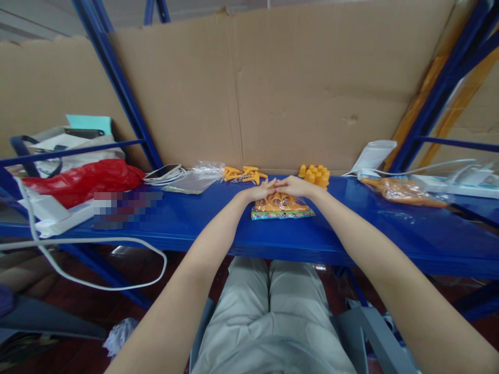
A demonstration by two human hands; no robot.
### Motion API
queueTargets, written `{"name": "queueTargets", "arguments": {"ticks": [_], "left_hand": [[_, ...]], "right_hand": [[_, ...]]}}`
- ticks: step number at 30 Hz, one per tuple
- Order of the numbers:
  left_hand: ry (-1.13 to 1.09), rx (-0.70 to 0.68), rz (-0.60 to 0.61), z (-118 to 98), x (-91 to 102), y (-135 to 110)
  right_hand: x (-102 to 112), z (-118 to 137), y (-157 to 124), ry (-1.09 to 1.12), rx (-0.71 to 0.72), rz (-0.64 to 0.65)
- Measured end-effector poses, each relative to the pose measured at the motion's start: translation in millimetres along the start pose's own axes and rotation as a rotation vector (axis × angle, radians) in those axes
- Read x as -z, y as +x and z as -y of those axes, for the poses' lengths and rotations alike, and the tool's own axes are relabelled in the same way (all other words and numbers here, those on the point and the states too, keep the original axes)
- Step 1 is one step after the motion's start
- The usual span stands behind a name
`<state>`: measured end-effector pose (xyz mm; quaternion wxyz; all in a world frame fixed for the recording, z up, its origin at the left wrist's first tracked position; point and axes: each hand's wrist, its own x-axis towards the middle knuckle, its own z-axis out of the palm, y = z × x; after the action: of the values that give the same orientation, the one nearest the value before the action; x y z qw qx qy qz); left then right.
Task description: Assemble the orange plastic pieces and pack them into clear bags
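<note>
My left hand [262, 191] and my right hand [295, 185] lie flat over the far part of a clear plastic bag [281, 202]. Their fingertips meet or overlap at the middle, with the fingers stretched out. Orange plastic pieces show through the bag, and its colourful printed strip [284, 214] faces me. What lies under my palms is hidden. Just behind my left hand is a small heap of orange T-shaped pieces [245, 175] with thin metal chains. Stubby orange pieces [315, 175] stand grouped behind my right wrist.
An empty-looking clear bag [191, 182] and a phone [166, 171] with white cable lie left. Farther left are a red plastic bag [86, 179] and a white power strip [70, 217]. Another bag of orange pieces [405, 192] lies right. Cardboard [292, 88] walls off the blue table's [187, 218] back.
</note>
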<state>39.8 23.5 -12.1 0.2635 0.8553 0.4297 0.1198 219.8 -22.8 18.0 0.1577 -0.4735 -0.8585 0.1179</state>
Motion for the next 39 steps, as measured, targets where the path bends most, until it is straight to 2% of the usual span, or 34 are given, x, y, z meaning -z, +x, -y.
{"name": "queueTargets", "arguments": {"ticks": [3,7,14,19,23,29,33,39], "left_hand": [[0.004,-0.002,-0.02,1,-0.9,1],[-0.013,0.02,-0.046,-2,-1.6,-1],[-0.023,0.045,-0.127,-5,-2.3,-3],[-0.033,0.06,-0.246,-2,-3.2,-1],[0.009,0.048,-0.317,-2,-1.4,-6],[0.14,0.02,-0.331,-14,1.0,-17],[0.261,0.039,-0.388,-19,-1.3,-20],[0.265,0.043,-0.374,-17,0.2,-19]], "right_hand": [[3,-6,-2,0.062,-0.013,-0.081],[3,-8,-2,0.024,-0.062,-0.153],[-5,0,0,-0.025,-0.053,-0.129],[-14,-2,5,0.0,0.016,-0.099],[-15,-1,6,-0.046,0.002,-0.092],[-13,16,0,-0.246,-0.019,-0.075],[-14,27,-2,-0.411,-0.076,-0.114],[-11,26,-3,-0.376,-0.072,-0.133]]}}
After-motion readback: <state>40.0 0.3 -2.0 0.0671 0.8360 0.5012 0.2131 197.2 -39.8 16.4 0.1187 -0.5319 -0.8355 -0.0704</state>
